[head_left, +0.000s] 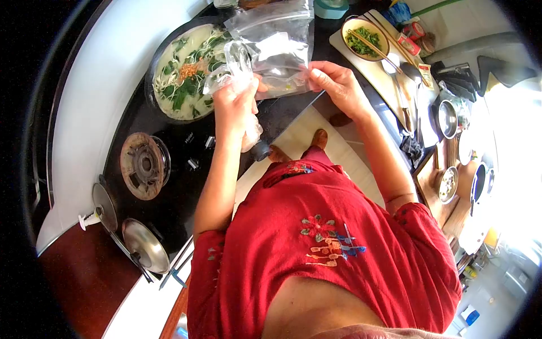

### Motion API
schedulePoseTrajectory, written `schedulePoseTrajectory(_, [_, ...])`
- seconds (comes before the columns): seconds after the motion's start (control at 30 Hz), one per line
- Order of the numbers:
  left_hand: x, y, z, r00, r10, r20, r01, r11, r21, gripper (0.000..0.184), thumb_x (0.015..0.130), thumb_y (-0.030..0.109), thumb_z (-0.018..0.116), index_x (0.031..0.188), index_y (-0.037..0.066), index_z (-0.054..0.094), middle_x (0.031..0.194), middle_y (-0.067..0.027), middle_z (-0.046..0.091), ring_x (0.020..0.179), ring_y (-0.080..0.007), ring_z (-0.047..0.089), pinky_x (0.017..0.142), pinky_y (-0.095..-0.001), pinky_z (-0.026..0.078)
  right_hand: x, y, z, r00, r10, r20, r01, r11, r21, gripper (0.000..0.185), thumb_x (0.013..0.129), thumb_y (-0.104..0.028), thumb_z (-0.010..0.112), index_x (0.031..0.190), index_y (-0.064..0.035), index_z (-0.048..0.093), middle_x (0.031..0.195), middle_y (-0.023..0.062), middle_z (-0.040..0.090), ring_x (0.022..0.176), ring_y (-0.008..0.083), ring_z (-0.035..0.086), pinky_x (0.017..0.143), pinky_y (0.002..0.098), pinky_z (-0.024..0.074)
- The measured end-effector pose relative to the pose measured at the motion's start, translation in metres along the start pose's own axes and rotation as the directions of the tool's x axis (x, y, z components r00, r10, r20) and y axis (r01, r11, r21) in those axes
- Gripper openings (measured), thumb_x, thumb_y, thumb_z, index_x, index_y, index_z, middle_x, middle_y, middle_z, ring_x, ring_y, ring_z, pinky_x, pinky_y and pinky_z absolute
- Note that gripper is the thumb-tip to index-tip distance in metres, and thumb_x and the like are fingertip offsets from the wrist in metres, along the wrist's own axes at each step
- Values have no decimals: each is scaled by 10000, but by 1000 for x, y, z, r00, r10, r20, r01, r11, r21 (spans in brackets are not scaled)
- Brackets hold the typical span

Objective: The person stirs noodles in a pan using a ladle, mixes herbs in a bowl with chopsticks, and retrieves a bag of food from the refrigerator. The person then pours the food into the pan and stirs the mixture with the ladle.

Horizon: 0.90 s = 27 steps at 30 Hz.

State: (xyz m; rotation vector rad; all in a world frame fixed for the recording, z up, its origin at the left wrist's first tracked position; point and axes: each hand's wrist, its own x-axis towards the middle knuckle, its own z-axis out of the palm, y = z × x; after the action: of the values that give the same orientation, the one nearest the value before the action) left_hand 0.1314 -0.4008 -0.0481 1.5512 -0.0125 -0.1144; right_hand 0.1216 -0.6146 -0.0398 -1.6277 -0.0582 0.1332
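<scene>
My left hand (pixel 234 104) is closed around crumpled clear plastic (pixel 238 62) at the edge of the wok. A clear zip bag (pixel 279 53) stretches between my two hands, with a few small bits near its bottom. At the bag's lower right corner, my right hand (pixel 339 87) pinches the plastic between thumb and fingers. Left of the bag, a wok (pixel 183 70) on the stove holds pale broth with green leaves, thin white strands and a heap of orange chopped bits. Part of the wok is hidden behind the plastic and my left hand.
A burner (pixel 144 165) and two knobs show on the black stove, with pot lids (pixel 145 246) nearby. To the right, a bowl of chopped greens (pixel 364 38) with chopsticks sits on a cutting board. Ladles, a knife, small pans (pixel 447 120) and jars crowd that counter.
</scene>
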Motion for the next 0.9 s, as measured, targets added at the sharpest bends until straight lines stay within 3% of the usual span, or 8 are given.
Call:
schedulePoseTrajectory(0.17, [1, -2, 8, 998, -27, 54, 30, 998, -52, 121, 824, 104, 553, 864, 8, 615, 712, -47, 632, 423, -39, 431, 393, -188, 341, 1, 4, 4, 989, -12, -145, 24, 997, 78, 264, 879, -217, 546, 1018, 5, 580, 772, 0, 570, 684, 70, 489, 662, 201, 409])
schedulePoseTrajectory(0.3, [4, -1, 5, 997, -34, 66, 36, 999, -28, 153, 814, 117, 571, 910, 9, 619, 730, -50, 637, 431, -36, 435, 388, -184, 338, 5, 22, 13, 961, 142, -237, -15, 884, 468, 190, 861, -178, 570, 923, -3, 608, 735, -21, 552, 665, 46, 468, 628, 183, 376])
schedulePoseTrajectory(0.37, [4, 8, -1, 997, -74, 32, 73, 997, 18, 190, 810, 122, 582, 954, 1, 613, 771, -58, 648, 434, -33, 428, 385, -181, 334, 1, 10, 11, 957, 52, -287, 8, 979, 205, 181, 859, -176, 572, 890, -3, 613, 716, -26, 547, 653, 43, 463, 619, 182, 368])
schedulePoseTrajectory(0.4, [8, 7, -6, 998, -66, -8, 64, 989, -136, 317, 799, 125, 609, 1069, -31, 554, 891, -96, 650, 436, -27, 412, 380, -176, 323, -1, 6, 8, 952, 8, -305, 13, 998, 67, 178, 858, -175, 573, 874, -3, 616, 706, -28, 544, 648, 42, 461, 614, 181, 363])
schedulePoseTrajectory(0.6, [15, 31, -11, 997, 17, 70, 1, 967, -255, 515, 777, 140, 659, 1191, -71, 437, 1023, -151, 612, 437, -28, 384, 390, -165, 315, -3, 15, -9, 951, 13, -309, 6, 998, 61, 181, 850, -184, 592, 855, -5, 613, 701, -38, 540, 624, 40, 450, 592, 176, 358])
schedulePoseTrajectory(0.8, [29, 39, 5, 995, -79, 60, 90, 973, -212, 195, 786, 108, 642, 931, -12, 590, 864, -123, 642, 424, -27, 364, 406, -155, 303, -20, 15, -22, 976, 42, -213, -61, 994, -87, 221, 838, -224, 614, 868, -5, 615, 711, -38, 545, 640, 33, 452, 585, 178, 364])
schedulePoseTrajectory(0.83, [32, 38, 8, 1000, 4, 27, 0, 988, -151, 104, 794, 103, 629, 823, 7, 601, 766, -97, 637, 421, -25, 358, 383, -162, 288, -22, 15, -28, 980, 36, -196, -56, 993, -99, 227, 837, -228, 616, 871, -4, 617, 715, -37, 548, 644, 34, 455, 589, 179, 368])
schedulePoseTrajectory(0.9, [34, 42, 17, 999, -25, 47, 30, 992, -123, 104, 797, 100, 623, 831, 5, 599, 741, -87, 630, 420, -23, 359, 372, -167, 278, -25, 15, -45, 988, 30, -154, -48, 992, -118, 232, 836, -232, 615, 880, -4, 620, 729, -30, 561, 659, 37, 468, 605, 181, 383])
